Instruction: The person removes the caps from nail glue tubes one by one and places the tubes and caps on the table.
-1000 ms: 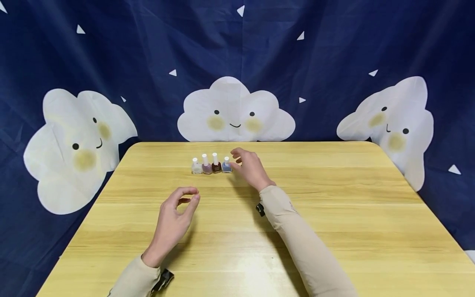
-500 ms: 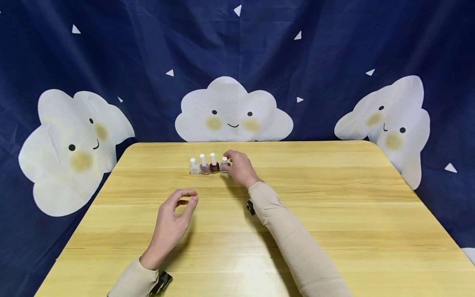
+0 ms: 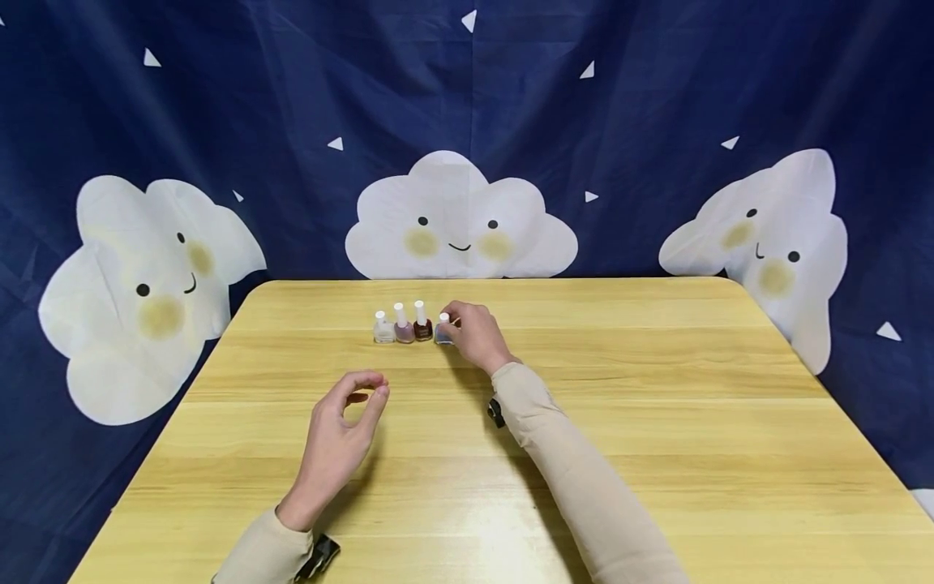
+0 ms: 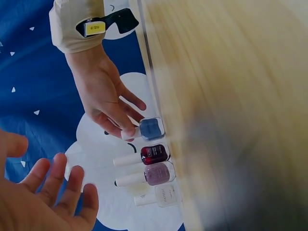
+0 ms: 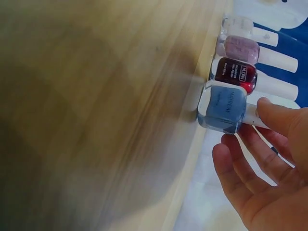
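My right hand (image 3: 478, 336) pinches the white cap of a blue nail polish bottle (image 5: 222, 109) between thumb and fingers. That bottle is upright at the right end of a row on the table. Beside it, a small gap away, stands a dark red nail polish bottle (image 3: 422, 329). Further left come a mauve bottle (image 3: 404, 332) and a clear or whitish one (image 3: 383, 332), all with white caps. Nearer the front, my left hand (image 3: 339, 442) hovers over the wood with loosely bent fingers and holds nothing.
The light wooden table (image 3: 657, 422) has rounded far corners. Behind it hangs a dark blue curtain (image 3: 627, 113) with white smiling clouds and small triangles. A black strap (image 4: 118, 23) is on the right wrist.
My right hand has moved a little left and closed on the blue bottle's cap. The blue bottle now stands slightly apart from the dark red one. My left hand keeps its pose.
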`<state>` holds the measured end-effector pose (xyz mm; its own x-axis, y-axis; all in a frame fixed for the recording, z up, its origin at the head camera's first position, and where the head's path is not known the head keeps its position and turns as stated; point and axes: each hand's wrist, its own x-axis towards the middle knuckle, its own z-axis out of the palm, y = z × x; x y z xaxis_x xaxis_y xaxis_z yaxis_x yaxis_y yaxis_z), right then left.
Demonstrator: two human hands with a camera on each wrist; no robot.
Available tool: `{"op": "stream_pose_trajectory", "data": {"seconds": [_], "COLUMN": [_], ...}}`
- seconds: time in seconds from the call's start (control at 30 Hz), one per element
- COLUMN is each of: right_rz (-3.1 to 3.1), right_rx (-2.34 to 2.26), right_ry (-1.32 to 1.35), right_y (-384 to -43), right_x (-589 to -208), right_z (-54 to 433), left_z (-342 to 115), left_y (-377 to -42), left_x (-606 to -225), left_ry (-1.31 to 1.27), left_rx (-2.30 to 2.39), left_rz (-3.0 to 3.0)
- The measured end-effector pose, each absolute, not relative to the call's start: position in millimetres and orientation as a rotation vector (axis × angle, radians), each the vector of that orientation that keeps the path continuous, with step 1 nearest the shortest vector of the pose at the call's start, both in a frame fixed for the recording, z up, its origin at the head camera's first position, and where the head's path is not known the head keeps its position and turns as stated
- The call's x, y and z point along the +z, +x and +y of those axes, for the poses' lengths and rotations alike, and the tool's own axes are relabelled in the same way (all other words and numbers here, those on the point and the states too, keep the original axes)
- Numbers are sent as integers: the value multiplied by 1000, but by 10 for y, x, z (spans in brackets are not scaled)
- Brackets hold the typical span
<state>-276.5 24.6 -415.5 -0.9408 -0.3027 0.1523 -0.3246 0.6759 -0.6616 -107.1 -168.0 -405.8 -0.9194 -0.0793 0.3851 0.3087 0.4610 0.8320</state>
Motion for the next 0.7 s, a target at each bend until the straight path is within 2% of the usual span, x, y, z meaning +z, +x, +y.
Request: {"op": "stream_pose_trajectory", "data": {"seconds": [0.7], "right_rz": [-2762], "right_rx": [1163], "right_ry": [580], "right_y": [-2507], "right_x": [-3934], "right_z": [454], "left_z": [-1650], "left_y": [-1164], "left_x": [-4075], "left_ry": [-256], "left_rx": [-1397], "left_rz": [-2406]}}
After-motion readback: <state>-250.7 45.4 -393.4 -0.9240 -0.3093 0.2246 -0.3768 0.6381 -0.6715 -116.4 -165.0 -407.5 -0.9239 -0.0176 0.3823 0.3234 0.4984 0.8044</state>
